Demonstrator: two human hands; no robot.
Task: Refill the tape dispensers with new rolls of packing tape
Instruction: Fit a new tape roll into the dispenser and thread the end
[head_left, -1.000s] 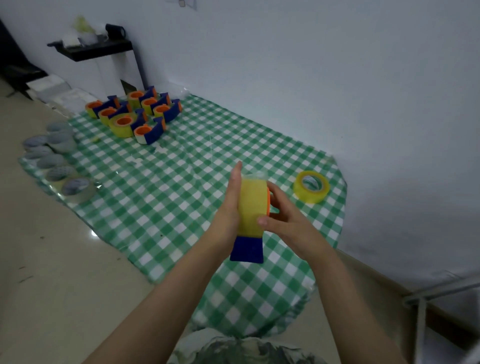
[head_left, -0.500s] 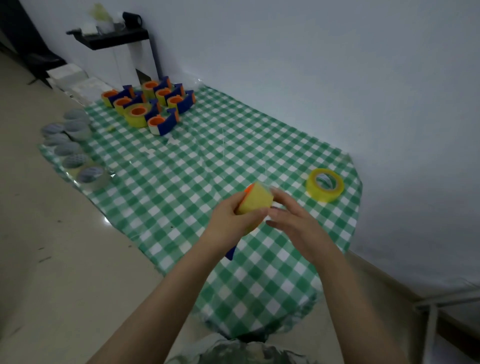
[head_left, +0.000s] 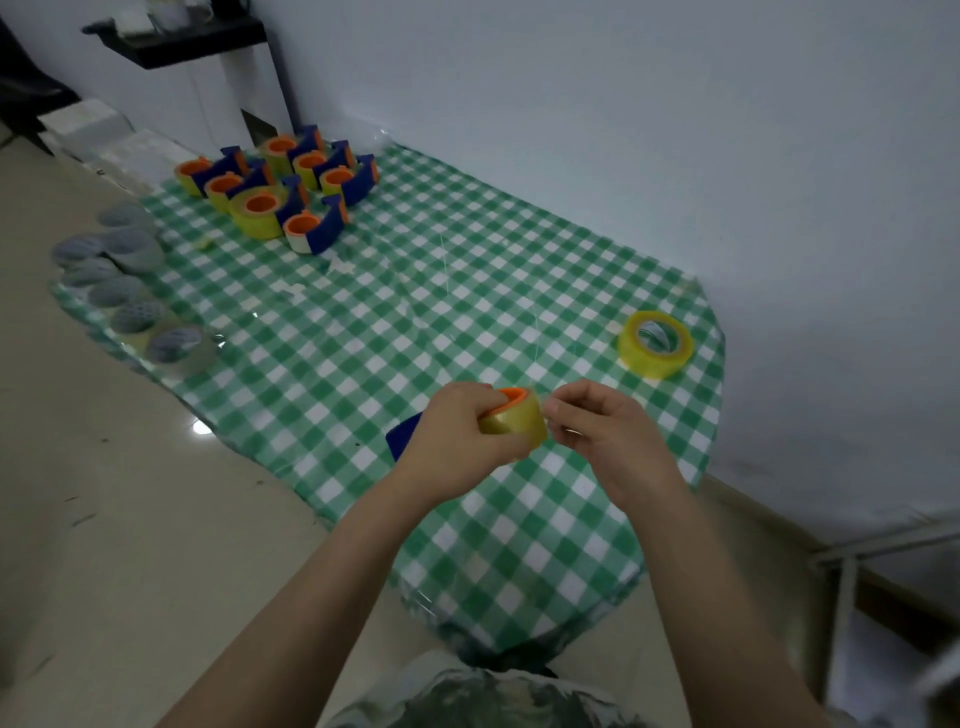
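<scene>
My left hand (head_left: 457, 431) grips a tape dispenser (head_left: 511, 423) with a yellow tape roll on its orange hub; its blue handle (head_left: 404, 437) sticks out to the left, low over the checked cloth. My right hand (head_left: 597, 431) pinches at the roll's right edge, where the tape end lies. A loose yellow tape roll (head_left: 655, 344) lies flat on the cloth at the right, near the wall. Several loaded blue-and-orange dispensers (head_left: 283, 189) stand grouped at the far left corner of the cloth.
The green-and-white checked cloth (head_left: 415, 312) is spread on the floor against a white wall. Several grey, spent-looking rolls (head_left: 124, 280) line its left edge. A black shelf (head_left: 176, 36) stands at the far left. A metal frame (head_left: 852, 561) shows at the lower right.
The dispenser has been turned from upright onto its side and lowered toward the cloth, its handle now pointing left. My right hand moved from the roll's side to its right edge.
</scene>
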